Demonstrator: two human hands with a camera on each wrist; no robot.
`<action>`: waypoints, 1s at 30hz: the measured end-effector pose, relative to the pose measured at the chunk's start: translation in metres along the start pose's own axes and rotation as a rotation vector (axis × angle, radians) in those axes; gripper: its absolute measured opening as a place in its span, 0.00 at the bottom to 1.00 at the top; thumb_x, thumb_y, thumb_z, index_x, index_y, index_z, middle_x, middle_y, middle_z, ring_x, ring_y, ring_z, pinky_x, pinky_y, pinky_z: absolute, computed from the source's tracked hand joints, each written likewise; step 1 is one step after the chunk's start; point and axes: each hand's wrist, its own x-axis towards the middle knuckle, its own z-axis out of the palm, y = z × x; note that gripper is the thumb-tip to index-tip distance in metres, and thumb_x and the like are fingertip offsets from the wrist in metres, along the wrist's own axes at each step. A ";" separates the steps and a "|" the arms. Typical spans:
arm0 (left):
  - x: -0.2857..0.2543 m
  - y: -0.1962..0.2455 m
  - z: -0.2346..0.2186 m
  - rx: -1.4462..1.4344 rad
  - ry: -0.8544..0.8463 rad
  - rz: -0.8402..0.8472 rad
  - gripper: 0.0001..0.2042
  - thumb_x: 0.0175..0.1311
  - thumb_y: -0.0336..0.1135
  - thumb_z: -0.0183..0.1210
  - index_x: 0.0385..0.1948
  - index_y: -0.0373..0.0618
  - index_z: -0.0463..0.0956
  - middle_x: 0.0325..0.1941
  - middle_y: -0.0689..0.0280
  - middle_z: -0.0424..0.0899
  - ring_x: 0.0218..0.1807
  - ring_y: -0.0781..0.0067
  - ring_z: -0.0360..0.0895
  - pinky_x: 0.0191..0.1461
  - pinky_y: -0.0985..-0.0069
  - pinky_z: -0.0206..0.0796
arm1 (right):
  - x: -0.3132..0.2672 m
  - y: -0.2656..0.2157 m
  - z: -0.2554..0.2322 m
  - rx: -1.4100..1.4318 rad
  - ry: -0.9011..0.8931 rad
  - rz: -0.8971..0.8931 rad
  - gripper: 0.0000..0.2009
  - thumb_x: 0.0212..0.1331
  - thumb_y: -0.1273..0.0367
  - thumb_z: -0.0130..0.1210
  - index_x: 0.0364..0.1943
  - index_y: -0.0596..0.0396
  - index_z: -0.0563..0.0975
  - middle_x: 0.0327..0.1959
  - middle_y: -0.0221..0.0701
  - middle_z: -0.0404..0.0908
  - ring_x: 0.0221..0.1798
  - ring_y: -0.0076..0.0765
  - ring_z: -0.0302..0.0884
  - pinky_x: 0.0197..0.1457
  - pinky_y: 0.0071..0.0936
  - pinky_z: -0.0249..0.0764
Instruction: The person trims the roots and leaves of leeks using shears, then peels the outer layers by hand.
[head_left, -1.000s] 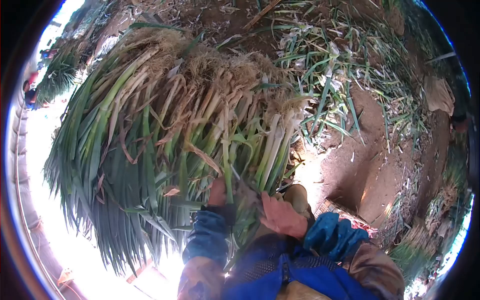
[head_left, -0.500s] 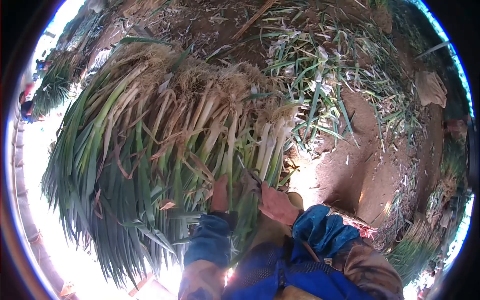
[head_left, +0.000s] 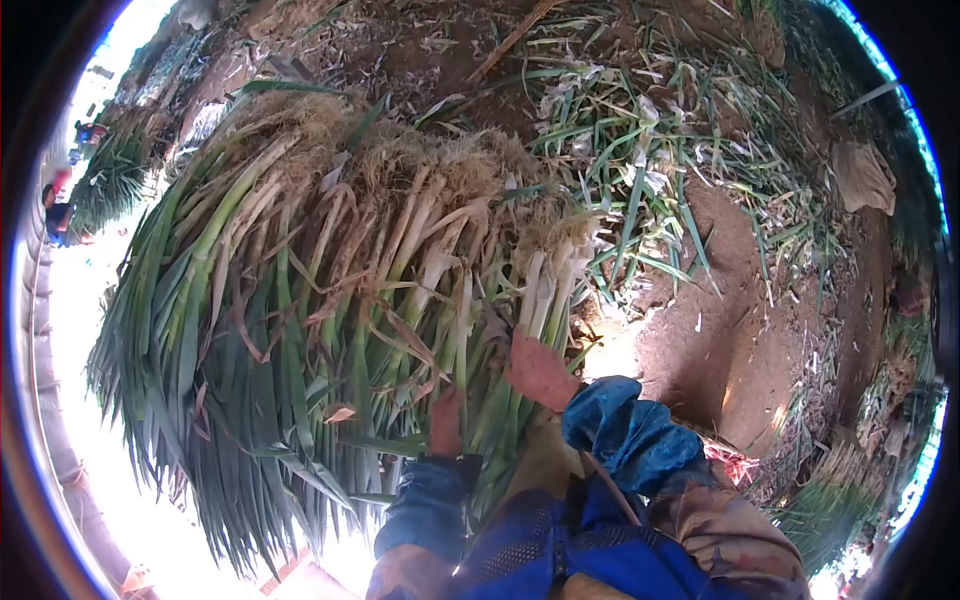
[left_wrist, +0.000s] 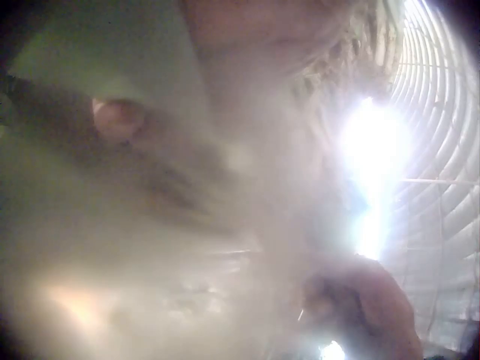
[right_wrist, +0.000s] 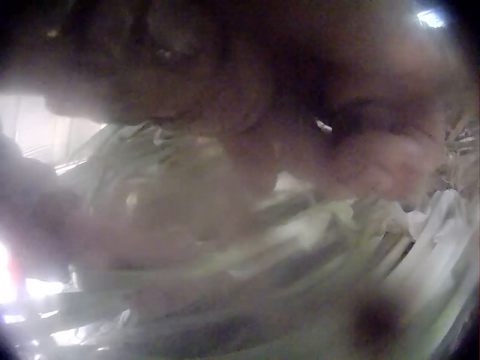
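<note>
A thick pile of long green onions (head_left: 250,330) lies in front of me, pale stems and hairy roots pointing away and dark green leaves toward me. My left hand (head_left: 447,425) grips the lower, leafy part of one green onion (head_left: 463,325) at the near right of the pile. Close by on the right, my right hand (head_left: 540,370) holds a dark grey tool (head_left: 491,326) that looks like a blade, lying along the stems. Most of that tool is hidden by the hand and leaves. Both wrist views are hazy; the left one shows my right hand (left_wrist: 367,307) with curled fingers.
Cut leaves and pale peelings (head_left: 650,170) are strewn over the brown soil (head_left: 745,320) to the right. A beige sack (head_left: 862,178) lies farther right. More green onions (head_left: 110,185) stand bundled at the far left, near people.
My right hand and the grey tool have moved up and left along the stems. The left hand has shifted slightly lower toward me, staying on the green onion.
</note>
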 end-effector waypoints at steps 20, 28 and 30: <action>-0.044 0.031 0.016 -0.051 -0.003 -0.047 0.10 0.61 0.36 0.50 0.35 0.40 0.76 0.23 0.71 0.73 0.23 0.83 0.68 0.24 0.79 0.59 | -0.042 -0.027 -0.023 0.151 -0.366 0.174 0.25 0.49 0.70 0.49 0.50 0.75 0.60 0.23 0.48 0.75 0.24 0.53 0.77 0.25 0.44 0.74; 0.012 0.028 0.057 0.151 -0.095 0.038 0.10 0.63 0.36 0.48 0.36 0.39 0.74 0.22 0.68 0.73 0.23 0.78 0.68 0.26 0.78 0.59 | -0.071 0.002 -0.029 0.061 -0.195 0.058 0.35 0.50 0.64 0.53 0.56 0.77 0.53 0.31 0.47 0.72 0.31 0.49 0.73 0.28 0.42 0.71; 0.014 0.008 0.065 0.325 -0.071 0.056 0.13 0.62 0.35 0.47 0.40 0.36 0.74 0.25 0.61 0.75 0.25 0.70 0.70 0.32 0.71 0.63 | -0.051 0.019 -0.021 0.030 -0.175 0.138 0.32 0.49 0.65 0.53 0.53 0.75 0.56 0.28 0.47 0.73 0.29 0.50 0.74 0.28 0.43 0.71</action>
